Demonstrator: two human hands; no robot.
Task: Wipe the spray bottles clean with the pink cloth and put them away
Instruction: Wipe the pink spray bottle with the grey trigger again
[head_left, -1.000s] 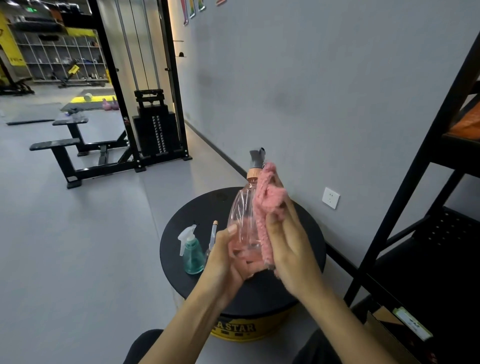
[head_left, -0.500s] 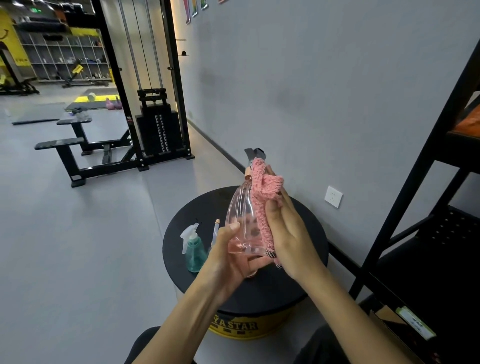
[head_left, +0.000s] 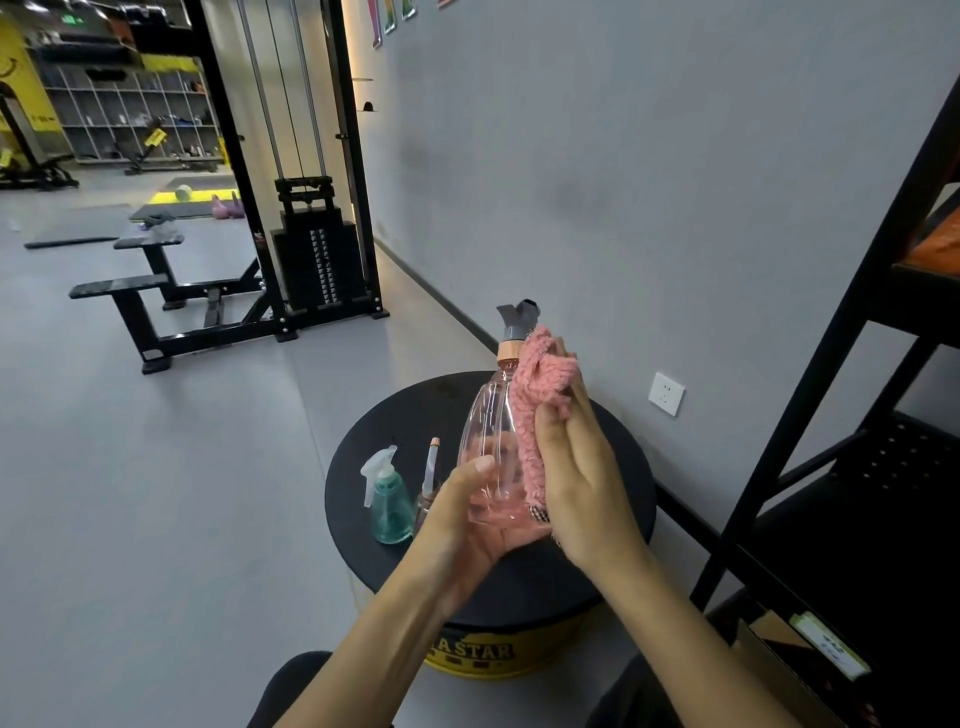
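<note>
Now mid-wipe, by the look of it. Pink spray bottle (head_left: 491, 447), clear-walled with a grey trigger head, held roughly upright, lifted off the round black bench (head_left: 415, 410) and hanging over its near half. Cupped at the base by the left grip (head_left: 467, 525), thumb laid up the front wall, fingers curled round underneath. Pressed along the bottle's right flank: pink cloth (head_left: 540, 384), bunched by the neck and trailing down towards the base. Backed by the right grip (head_left: 587, 483), fingers straight and flat, pushing the cloth onto the plastic rather than closing round it.

Standing on the bench just left of the hands: teal spray bottle (head_left: 389, 506) and a slim sprayer (head_left: 430, 467) beside it, its lower part hidden behind the left grip. Further out, a black rack (head_left: 831, 364) to the right and a wall socket (head_left: 666, 393) beyond the bench.

Judged early in the task: one bottle under the cloth, two waiting, none put away. Next, most likely, a stroke of the cloth down the flank, then a turn of the bottle in the left grip to bring the unwiped side round. Calls for a firm hold at the base, given smooth plastic liable to slip. Storage place impossible to tell; possibly the rack.
</note>
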